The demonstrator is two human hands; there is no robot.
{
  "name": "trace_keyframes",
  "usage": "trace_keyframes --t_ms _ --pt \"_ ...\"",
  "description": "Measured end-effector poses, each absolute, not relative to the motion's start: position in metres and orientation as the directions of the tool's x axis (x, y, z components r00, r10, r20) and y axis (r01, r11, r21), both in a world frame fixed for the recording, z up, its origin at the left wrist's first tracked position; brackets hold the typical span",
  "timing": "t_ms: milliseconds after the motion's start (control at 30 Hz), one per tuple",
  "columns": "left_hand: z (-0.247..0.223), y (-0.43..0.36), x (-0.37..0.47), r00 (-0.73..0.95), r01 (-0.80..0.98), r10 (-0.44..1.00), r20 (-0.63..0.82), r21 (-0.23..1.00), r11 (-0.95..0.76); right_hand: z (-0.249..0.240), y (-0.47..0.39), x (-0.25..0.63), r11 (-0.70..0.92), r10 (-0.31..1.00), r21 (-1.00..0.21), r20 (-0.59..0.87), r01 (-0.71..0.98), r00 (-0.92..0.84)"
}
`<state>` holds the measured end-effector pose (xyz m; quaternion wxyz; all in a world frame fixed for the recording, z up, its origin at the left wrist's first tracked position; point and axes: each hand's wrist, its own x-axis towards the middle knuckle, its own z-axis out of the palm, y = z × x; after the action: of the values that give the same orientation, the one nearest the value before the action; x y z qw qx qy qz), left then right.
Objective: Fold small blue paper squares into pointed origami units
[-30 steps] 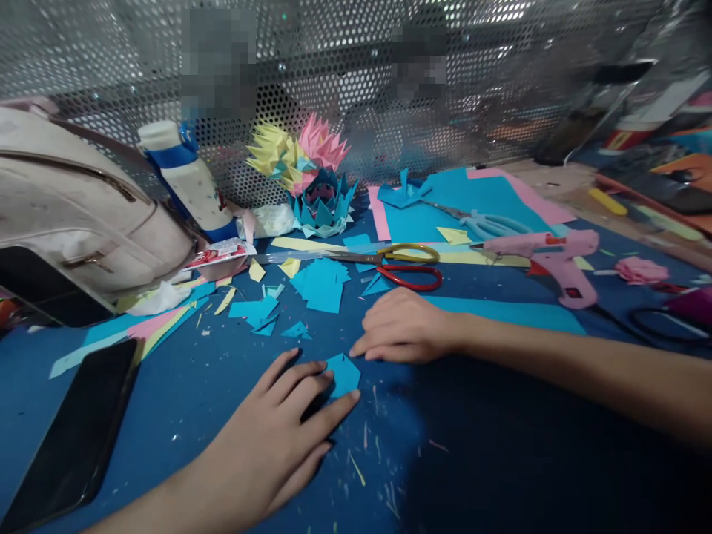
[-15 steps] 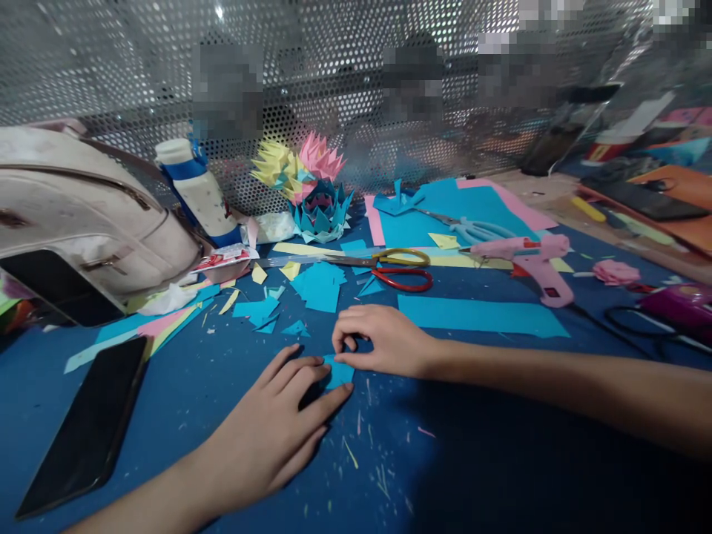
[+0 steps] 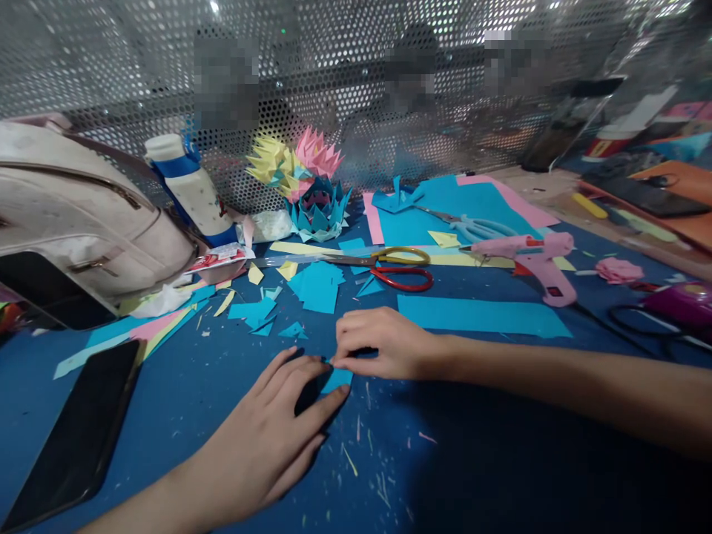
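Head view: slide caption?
Left hand and right hand at a small blue paper, scissors and pink glue gun beyond.

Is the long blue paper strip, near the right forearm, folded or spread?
Spread: the blue strip lies flat on the table, and no fold is visible.

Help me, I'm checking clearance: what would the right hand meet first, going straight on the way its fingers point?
Most likely the left hand, which is just ahead, its fingertips at the small blue paper. Whether the two hands touch is unclear.

Small blue paper (image 3: pixel 337 380) partly covered by left grip (image 3: pixel 270 424); backpack (image 3: pixel 83 200) cut by left edge.
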<state>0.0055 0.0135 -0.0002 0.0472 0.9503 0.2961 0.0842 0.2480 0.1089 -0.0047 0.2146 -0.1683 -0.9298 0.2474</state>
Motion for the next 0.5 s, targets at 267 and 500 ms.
trace_keyframes --t_ms 267,500 --pt "0.001 0.016 0.005 0.816 0.555 0.569 0.098 0.142 -0.82 0.002 0.136 0.257 0.692 0.247 -0.722 0.245 -0.007 -0.938" --pt "-0.001 0.015 0.004 0.823 0.55 0.561 0.09 0.123 -0.826 0.001 0.137 0.258 0.68 0.211 -0.733 0.231 -0.027 -0.95"
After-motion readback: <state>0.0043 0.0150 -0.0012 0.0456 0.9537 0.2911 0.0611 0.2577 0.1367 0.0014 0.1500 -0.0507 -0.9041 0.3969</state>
